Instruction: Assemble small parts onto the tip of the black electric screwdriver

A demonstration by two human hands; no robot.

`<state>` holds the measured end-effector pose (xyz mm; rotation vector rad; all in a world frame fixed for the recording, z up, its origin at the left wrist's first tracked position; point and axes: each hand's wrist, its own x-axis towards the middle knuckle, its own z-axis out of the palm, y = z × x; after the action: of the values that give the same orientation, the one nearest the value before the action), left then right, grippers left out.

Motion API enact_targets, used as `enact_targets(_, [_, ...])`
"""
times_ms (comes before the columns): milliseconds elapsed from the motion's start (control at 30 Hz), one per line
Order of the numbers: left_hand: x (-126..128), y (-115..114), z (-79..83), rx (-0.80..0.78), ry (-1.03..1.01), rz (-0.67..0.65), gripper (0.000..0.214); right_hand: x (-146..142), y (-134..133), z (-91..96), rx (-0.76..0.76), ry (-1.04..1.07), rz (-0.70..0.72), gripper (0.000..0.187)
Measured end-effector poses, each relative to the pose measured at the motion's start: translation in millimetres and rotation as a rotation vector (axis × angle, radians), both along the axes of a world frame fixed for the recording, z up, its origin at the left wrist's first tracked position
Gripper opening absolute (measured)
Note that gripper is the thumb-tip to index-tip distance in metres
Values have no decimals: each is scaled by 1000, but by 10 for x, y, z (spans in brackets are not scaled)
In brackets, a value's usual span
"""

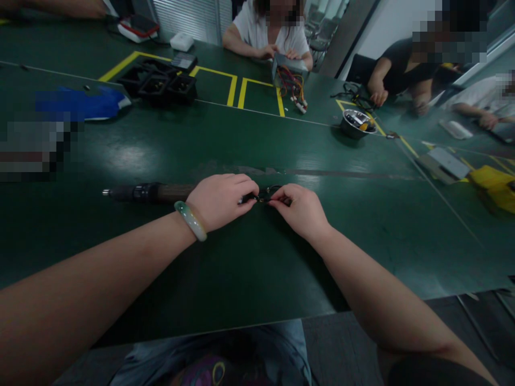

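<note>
A long dark screwdriver-like tool lies flat on the green table, its metal tip pointing left. My left hand, with a pale green bangle on the wrist, is closed over the tool's right end. My right hand pinches a small dark part with a thin wire loop right where the two hands meet. What the fingertips hold is mostly hidden.
Black trays sit at the back left inside yellow floor-tape marks. A blue cloth lies at the left. A metal bowl with small parts stands at the right. Other people work across the table, one on a box with coloured wires.
</note>
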<state>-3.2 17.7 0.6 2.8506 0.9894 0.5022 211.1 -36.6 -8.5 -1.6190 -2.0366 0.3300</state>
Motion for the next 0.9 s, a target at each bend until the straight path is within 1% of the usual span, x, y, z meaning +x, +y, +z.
enact_targets(167, [-9,10,-1,-18,-16,-4,21,-16,-17,18,40,-17,73,4])
enact_targets(267, [-12,12,0,-22,-15,-5,21,-29,-38,33,77,-15,76,5])
enact_targets(500, [-13,16,10,-32,-15,-8,23,-46,-50,57,65,-97,106,4])
enact_targets(900, [-19,16,14,-45,-20,-10,21,-73,-86,66,90,-107,79,4])
